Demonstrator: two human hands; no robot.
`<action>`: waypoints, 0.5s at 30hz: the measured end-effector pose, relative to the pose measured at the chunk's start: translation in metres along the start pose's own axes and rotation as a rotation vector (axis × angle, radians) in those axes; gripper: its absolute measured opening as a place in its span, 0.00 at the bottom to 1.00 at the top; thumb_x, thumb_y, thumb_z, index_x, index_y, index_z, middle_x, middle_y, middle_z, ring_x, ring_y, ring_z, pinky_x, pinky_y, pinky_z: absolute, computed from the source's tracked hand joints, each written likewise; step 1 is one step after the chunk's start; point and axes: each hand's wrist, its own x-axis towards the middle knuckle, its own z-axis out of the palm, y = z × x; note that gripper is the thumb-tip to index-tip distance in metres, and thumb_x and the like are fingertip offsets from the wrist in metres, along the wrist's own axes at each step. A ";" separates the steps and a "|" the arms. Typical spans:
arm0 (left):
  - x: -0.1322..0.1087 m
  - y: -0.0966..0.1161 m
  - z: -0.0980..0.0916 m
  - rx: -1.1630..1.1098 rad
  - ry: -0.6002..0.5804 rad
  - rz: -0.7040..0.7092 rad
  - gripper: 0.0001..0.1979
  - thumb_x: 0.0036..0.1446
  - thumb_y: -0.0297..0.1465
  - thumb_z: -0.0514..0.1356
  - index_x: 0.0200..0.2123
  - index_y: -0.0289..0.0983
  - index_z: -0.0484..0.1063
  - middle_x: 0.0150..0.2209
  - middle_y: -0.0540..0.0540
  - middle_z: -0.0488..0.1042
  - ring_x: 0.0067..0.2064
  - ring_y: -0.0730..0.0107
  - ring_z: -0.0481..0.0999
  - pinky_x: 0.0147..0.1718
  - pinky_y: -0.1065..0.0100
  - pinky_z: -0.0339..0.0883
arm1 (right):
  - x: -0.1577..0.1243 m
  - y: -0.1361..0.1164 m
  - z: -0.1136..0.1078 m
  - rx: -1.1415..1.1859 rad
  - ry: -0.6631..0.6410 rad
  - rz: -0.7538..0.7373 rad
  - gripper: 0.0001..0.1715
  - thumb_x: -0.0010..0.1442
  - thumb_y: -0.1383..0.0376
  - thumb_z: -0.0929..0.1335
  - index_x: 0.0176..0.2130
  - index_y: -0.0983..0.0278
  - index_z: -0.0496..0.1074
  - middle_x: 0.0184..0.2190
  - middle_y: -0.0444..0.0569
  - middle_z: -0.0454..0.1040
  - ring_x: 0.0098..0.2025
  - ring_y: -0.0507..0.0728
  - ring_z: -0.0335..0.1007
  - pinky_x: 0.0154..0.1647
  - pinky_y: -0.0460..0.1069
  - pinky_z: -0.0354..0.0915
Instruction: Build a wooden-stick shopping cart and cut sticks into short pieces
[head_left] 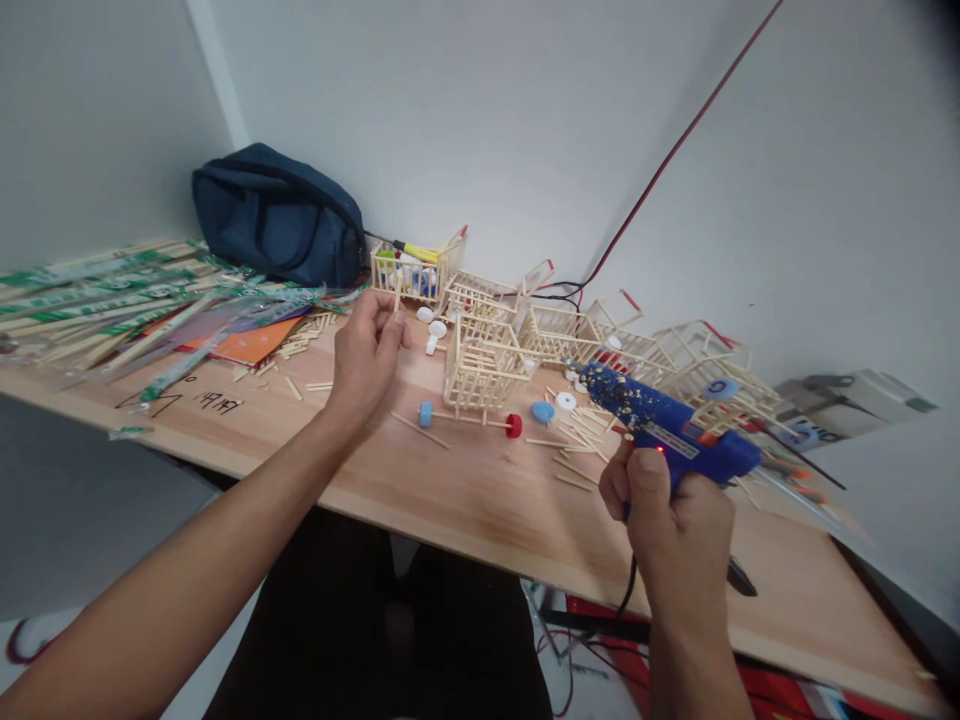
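Note:
In my right hand (671, 510) is a blue glue gun (675, 430), its dirty nozzle pointing left and a small red light glowing on it. My left hand (371, 340) pinches a short wooden stick (398, 292) upright between thumb and fingers. Between the two hands stands a small cart frame (487, 370) built of thin sticks. At its front, an axle stick carries a blue bottle cap (425, 413) and a red bottle cap (514, 426). A loose blue cap (543, 411) and a white cap (565, 400) lie near the nozzle.
Several more stick frames (637, 350) line the wall, one basket-like frame (405, 280) holding caps. A dark blue bag (279, 215) sits behind packaged sticks (97, 310) and orange paper (255, 342). Cut sticks (581, 440) are scattered about. A dark knife-like tool (741, 577) lies near the front edge.

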 end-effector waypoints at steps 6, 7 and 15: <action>0.000 0.001 -0.001 -0.001 0.003 0.003 0.07 0.64 0.38 0.54 0.38 0.41 0.64 0.25 0.52 0.68 0.25 0.71 0.65 0.26 0.70 0.57 | 0.000 0.000 0.001 0.058 -0.001 0.037 0.30 0.66 0.47 0.59 0.19 0.61 0.57 0.14 0.41 0.59 0.18 0.49 0.55 0.23 0.48 0.52; 0.000 0.001 -0.001 0.002 0.002 0.003 0.07 0.64 0.38 0.54 0.38 0.41 0.64 0.25 0.52 0.68 0.26 0.71 0.65 0.26 0.70 0.57 | 0.000 0.000 0.001 0.058 -0.001 0.032 0.30 0.66 0.47 0.59 0.19 0.61 0.57 0.14 0.41 0.59 0.18 0.50 0.55 0.24 0.48 0.52; 0.000 0.003 -0.001 -0.006 0.004 0.003 0.07 0.64 0.38 0.54 0.38 0.41 0.64 0.25 0.52 0.69 0.25 0.71 0.65 0.25 0.69 0.56 | 0.000 -0.004 0.001 0.056 0.029 0.047 0.32 0.66 0.46 0.58 0.20 0.63 0.61 0.15 0.42 0.61 0.19 0.50 0.57 0.24 0.47 0.54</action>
